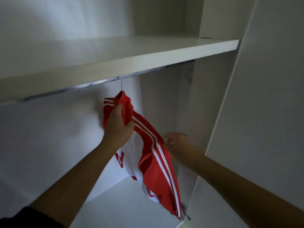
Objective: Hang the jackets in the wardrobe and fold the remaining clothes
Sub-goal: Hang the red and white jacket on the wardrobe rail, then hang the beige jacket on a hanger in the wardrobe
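Left hand (118,125) and right hand (176,141) raised, gripping.

We note metal rail (69,88) beneath white shelf (131,51), above fingers (119,107) of our left hand (118,127). Wire hanger hook (121,83) over rail, carrying red-white track jacket (156,170). White wardrobe floor (118,206) well below fingers.

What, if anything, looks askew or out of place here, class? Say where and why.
The jacket hangs crooked from the rail: its hook is on, but the left hand bunches the collar and one shoulder slopes steeply down to the right hand. Dark smudges mark the wall by the rail's end.
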The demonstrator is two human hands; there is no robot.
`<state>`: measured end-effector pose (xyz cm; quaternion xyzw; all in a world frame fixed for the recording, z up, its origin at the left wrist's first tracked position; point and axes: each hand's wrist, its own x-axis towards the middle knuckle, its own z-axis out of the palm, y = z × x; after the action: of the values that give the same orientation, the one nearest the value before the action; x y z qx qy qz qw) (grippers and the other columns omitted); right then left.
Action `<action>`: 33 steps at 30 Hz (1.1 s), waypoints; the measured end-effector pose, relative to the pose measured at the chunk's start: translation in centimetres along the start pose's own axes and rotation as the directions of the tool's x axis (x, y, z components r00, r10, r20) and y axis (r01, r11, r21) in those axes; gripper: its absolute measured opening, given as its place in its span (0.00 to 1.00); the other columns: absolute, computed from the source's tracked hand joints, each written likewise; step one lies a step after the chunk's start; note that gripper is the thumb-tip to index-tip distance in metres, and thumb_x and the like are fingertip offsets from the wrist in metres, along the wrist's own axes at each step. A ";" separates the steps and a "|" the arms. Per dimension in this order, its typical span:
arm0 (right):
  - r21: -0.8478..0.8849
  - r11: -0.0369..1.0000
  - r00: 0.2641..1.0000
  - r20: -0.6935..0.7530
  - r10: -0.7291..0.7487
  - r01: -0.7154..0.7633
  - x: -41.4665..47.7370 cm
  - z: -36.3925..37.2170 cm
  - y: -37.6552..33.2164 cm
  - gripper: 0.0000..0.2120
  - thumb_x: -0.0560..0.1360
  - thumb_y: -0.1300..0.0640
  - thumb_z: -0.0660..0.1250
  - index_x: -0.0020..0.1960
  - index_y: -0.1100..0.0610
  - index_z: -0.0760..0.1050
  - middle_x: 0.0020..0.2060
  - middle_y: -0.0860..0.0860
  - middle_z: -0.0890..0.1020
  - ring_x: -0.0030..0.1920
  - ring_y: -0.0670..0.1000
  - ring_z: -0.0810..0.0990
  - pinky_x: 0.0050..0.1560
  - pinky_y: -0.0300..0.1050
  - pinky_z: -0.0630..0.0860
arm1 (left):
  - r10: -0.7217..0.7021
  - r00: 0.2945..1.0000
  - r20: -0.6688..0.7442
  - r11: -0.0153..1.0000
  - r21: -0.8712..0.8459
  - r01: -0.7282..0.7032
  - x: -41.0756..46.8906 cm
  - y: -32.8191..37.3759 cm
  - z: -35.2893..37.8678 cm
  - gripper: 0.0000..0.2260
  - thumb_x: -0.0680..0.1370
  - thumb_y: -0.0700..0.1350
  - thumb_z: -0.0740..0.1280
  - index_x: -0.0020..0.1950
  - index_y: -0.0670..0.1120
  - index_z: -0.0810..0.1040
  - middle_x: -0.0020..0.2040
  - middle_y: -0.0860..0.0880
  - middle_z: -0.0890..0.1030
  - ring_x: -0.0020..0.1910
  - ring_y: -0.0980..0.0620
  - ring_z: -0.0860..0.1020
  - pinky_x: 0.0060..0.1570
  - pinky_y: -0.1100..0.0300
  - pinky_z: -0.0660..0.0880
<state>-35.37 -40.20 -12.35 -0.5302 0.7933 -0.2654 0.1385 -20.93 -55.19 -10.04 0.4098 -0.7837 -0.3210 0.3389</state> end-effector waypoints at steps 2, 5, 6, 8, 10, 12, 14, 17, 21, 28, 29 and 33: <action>0.055 0.998 0.999 -0.041 0.002 0.000 -4.0 -1.1 0.4 0.15 0.80 0.56 0.62 0.66 0.55 0.74 0.55 0.51 0.81 0.44 0.43 0.75 0.46 0.30 0.68 | 0.013 0.999 0.039 1.000 -0.026 -0.012 -3.9 1.6 0.6 0.26 0.78 0.41 0.66 0.74 0.50 0.63 0.69 0.50 0.70 0.68 0.50 0.70 0.66 0.51 0.70; 0.162 0.985 0.992 -0.094 0.079 -0.063 -11.9 -2.4 2.1 0.13 0.79 0.56 0.62 0.63 0.51 0.75 0.50 0.44 0.79 0.44 0.41 0.76 0.42 0.23 0.68 | 0.049 0.982 0.184 0.998 -0.057 -0.039 -11.2 3.6 2.2 0.17 0.78 0.42 0.66 0.67 0.49 0.70 0.64 0.52 0.74 0.64 0.54 0.72 0.60 0.61 0.69; 0.195 0.975 0.987 -0.098 0.129 -0.109 -15.0 -2.7 2.9 0.12 0.79 0.56 0.62 0.63 0.50 0.75 0.49 0.42 0.78 0.45 0.40 0.77 0.43 0.24 0.70 | 0.057 0.969 0.240 0.995 -0.093 -0.035 -13.8 4.0 2.9 0.14 0.78 0.42 0.66 0.64 0.50 0.72 0.61 0.53 0.76 0.61 0.55 0.73 0.57 0.62 0.69; 0.270 0.942 0.967 -0.099 0.234 -0.200 -21.2 -3.1 4.7 0.11 0.79 0.56 0.63 0.60 0.47 0.74 0.49 0.39 0.78 0.47 0.39 0.78 0.46 0.28 0.73 | 0.045 0.939 0.340 0.988 -0.152 0.008 -18.9 5.1 4.7 0.10 0.78 0.41 0.66 0.58 0.52 0.75 0.56 0.56 0.78 0.57 0.59 0.76 0.55 0.62 0.72; 0.321 0.904 0.938 -0.109 0.330 -0.281 -27.8 -3.8 6.8 0.10 0.79 0.55 0.63 0.57 0.43 0.74 0.49 0.39 0.80 0.47 0.39 0.79 0.48 0.32 0.75 | 0.052 0.908 0.415 0.977 -0.211 0.040 -24.2 6.9 7.2 0.07 0.78 0.41 0.65 0.53 0.52 0.77 0.52 0.58 0.79 0.52 0.65 0.76 0.51 0.65 0.74; 0.369 0.857 0.896 -0.118 0.428 -0.360 -34.2 -5.1 8.5 0.09 0.79 0.55 0.63 0.54 0.41 0.73 0.48 0.39 0.81 0.46 0.39 0.80 0.48 0.35 0.77 | 0.090 0.868 0.488 0.964 -0.262 0.047 -29.6 9.9 10.0 0.07 0.78 0.40 0.65 0.50 0.51 0.78 0.49 0.59 0.80 0.49 0.67 0.76 0.44 0.72 0.72; 0.451 0.794 0.839 -0.158 0.522 -0.409 -40.4 -6.7 10.0 0.10 0.78 0.57 0.63 0.52 0.42 0.75 0.46 0.41 0.83 0.45 0.40 0.81 0.47 0.38 0.77 | 0.161 0.813 0.559 0.953 -0.302 0.019 -34.9 13.3 12.8 0.07 0.78 0.39 0.65 0.48 0.51 0.79 0.46 0.58 0.81 0.47 0.64 0.78 0.44 0.73 0.72; 0.544 0.724 0.745 -0.245 0.620 -0.424 -49.9 -9.8 11.9 0.10 0.78 0.59 0.63 0.51 0.44 0.77 0.45 0.42 0.83 0.44 0.42 0.82 0.46 0.40 0.77 | 0.269 0.705 0.657 0.929 -0.369 -0.011 -43.1 19.3 16.4 0.07 0.78 0.40 0.65 0.47 0.52 0.79 0.44 0.60 0.81 0.47 0.61 0.79 0.45 0.71 0.74; 0.619 0.647 0.576 -0.355 0.736 -0.445 -62.8 -13.3 14.1 0.09 0.78 0.60 0.63 0.51 0.48 0.78 0.44 0.43 0.84 0.43 0.41 0.82 0.45 0.39 0.78 | 0.367 0.544 0.754 0.889 -0.457 0.033 -53.9 26.8 20.2 0.07 0.78 0.40 0.64 0.47 0.51 0.80 0.45 0.57 0.82 0.47 0.58 0.81 0.47 0.65 0.76; 0.738 0.495 0.153 -0.483 0.862 -0.458 -83.5 -17.4 18.2 0.10 0.78 0.61 0.63 0.50 0.48 0.78 0.43 0.45 0.84 0.43 0.43 0.82 0.44 0.38 0.76 | 0.504 0.174 0.846 0.853 -0.519 0.051 -70.4 37.4 26.7 0.08 0.78 0.38 0.65 0.45 0.49 0.80 0.43 0.53 0.83 0.45 0.55 0.81 0.49 0.59 0.77; 0.755 0.479 0.095 -0.492 0.865 -0.448 -85.8 -17.8 18.7 0.10 0.78 0.62 0.63 0.50 0.49 0.78 0.42 0.46 0.84 0.42 0.44 0.82 0.44 0.39 0.76 | 0.522 0.118 0.845 0.848 -0.529 0.036 -72.2 38.8 27.7 0.08 0.78 0.38 0.65 0.45 0.50 0.80 0.43 0.53 0.83 0.45 0.55 0.81 0.49 0.59 0.77; 0.812 0.417 -0.101 -0.494 0.864 -0.408 -93.2 -18.8 21.0 0.10 0.77 0.64 0.63 0.49 0.52 0.79 0.41 0.47 0.84 0.41 0.45 0.82 0.43 0.41 0.76 | 0.572 -0.065 0.818 0.820 -0.572 0.027 -78.6 44.1 32.0 0.08 0.78 0.38 0.64 0.45 0.49 0.79 0.43 0.53 0.82 0.44 0.55 0.81 0.48 0.61 0.77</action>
<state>-23.63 56.47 -14.64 0.2319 0.7913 -0.5559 -0.1053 -30.97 39.81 -14.71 -0.1952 -0.7628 -0.5918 -0.1724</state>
